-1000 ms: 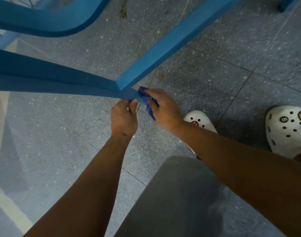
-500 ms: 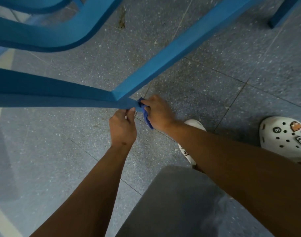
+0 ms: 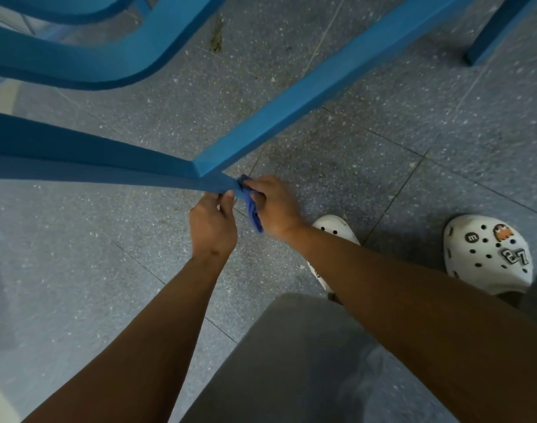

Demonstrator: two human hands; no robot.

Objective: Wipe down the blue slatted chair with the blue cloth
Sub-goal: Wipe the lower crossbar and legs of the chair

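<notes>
The blue chair fills the upper half of the view, its frame bars meeting at a corner near the middle. My left hand grips the underside of that corner with curled fingers. My right hand holds the blue cloth bunched against the tip of the same corner. Part of the cloth hangs down between my two hands. The chair's slats lie outside the view.
Grey speckled floor tiles lie below. My feet in white clogs stand at the right, one partly hidden by my right arm. Another blue chair leg stands at the top right. A curved blue chair part is at the top left.
The view has drifted so the chair corner and both hands sit slightly lower and left. Both hands stay at the corner, the right one working the cloth against it.
</notes>
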